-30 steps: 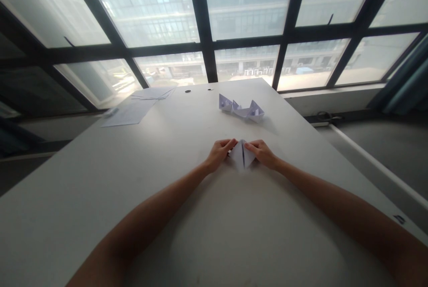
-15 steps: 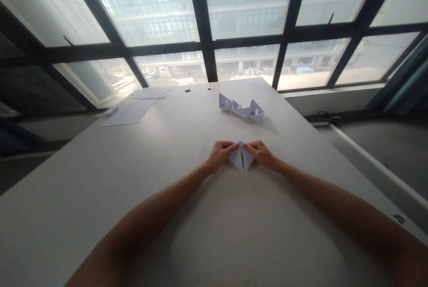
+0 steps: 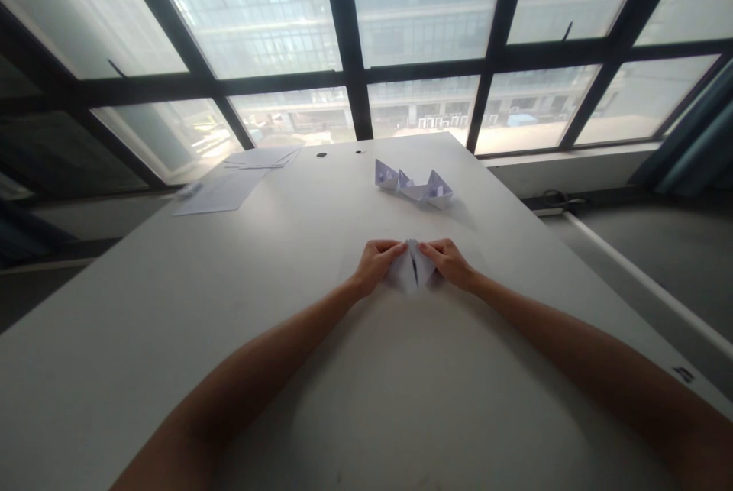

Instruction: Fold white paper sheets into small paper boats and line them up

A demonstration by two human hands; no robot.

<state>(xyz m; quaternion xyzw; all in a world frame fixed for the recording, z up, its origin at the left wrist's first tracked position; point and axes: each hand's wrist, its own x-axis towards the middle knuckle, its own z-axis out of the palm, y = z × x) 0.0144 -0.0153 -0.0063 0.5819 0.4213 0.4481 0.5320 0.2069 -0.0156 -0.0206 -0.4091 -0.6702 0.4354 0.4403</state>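
Note:
A small piece of folded white paper (image 3: 403, 274) is held between my two hands over the middle of the table, its lower tip pointing toward me. A dark slit runs down its centre. My left hand (image 3: 378, 262) pinches the left flap, thumb on top near the upper edge. On the other side my right hand (image 3: 450, 260) grips the right flap the same way. The fingers beneath the paper are hidden. Just beyond my hands stand folded paper boats (image 3: 413, 187), close together with pointed peaks.
The white table (image 3: 275, 269) reaches to the windows (image 3: 424, 2). Flat white paper sheets (image 3: 221, 189) lie at its far left. Two round dark holes (image 3: 321, 155) sit near the far edge. A blue curtain (image 3: 699, 140) hangs at the right.
The folded paper's top edge has opened slightly between my thumbs, and its lower tip has shifted a little left and blurred. My hands have barely moved; the boats stay put.

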